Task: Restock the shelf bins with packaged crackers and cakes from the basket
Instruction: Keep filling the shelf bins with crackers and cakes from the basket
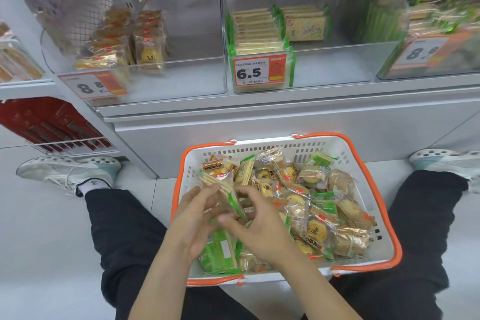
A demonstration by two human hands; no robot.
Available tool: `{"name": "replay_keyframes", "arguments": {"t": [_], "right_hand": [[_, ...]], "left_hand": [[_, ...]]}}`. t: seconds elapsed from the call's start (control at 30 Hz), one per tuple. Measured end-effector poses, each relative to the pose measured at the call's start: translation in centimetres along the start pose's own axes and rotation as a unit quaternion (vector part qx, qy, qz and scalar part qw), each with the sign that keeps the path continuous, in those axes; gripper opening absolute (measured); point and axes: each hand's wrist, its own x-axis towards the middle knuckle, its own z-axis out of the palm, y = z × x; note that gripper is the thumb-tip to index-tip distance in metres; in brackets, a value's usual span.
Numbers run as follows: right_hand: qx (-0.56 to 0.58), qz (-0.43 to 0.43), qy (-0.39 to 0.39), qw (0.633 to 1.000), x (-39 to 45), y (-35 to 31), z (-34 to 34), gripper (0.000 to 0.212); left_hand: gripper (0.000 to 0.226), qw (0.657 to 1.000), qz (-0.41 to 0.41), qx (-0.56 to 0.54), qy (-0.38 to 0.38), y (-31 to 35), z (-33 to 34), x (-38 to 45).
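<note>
White shop flooring (52, 254) carries a seated person, legs in black trousers spread to either side of a basket (384, 239) with an orange rim. Both hands work over the basket's near-left part. Left hand (192, 221) – fingers extended and loosely spread, resting against a stack of green cracker packs (220, 189). Right hand (257, 226) – fingers curled around the same stack from the other side, thumb toward the left hand. The stack stands tilted, its upper end toward the shelf. More green packs (220, 254) lie below the hands; cakes (317, 228) in clear wrappers fill the basket's right part. White shoes sit at far left and far right.

Beyond the basket stands a grey shelf base. On it are clear bins:
- left bin (181, 78), tag 8.8, holds cakes at its left side;
- middle bin (337, 65), tag 6.5 (259, 71), holds two rows of green packs at its left;
- right bin, blurred.
</note>
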Motion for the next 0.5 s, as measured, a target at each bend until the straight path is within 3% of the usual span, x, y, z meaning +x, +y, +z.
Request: {"name": "replay_keyframes", "arguments": {"t": [0.13,0.27,0.37,0.5], "right_hand": [[0.073,0.024,0.075,0.994,0.4,0.4,-1.2,0.018],[0.16,0.08,0.055,0.982,0.7,0.8,-3.0,0.029],[0.176,0.096,0.039,0.979,0.7,0.8,-4.1,0.042],[0.198,0.095,0.041,0.975,0.6,1.0,-5.5,0.034]], "left_hand": [[0.05,0.996,0.025,0.081,0.019,-0.9,1.1,0.1],[0.038,0.988,0.071,0.129,0.054,-1.0,1.1,0.3],[0.032,0.988,0.101,0.117,0.019,-0.6,1.3,-0.2],[0.034,0.986,0.124,0.102,-0.049,-0.2,1.9,-0.6]]}}
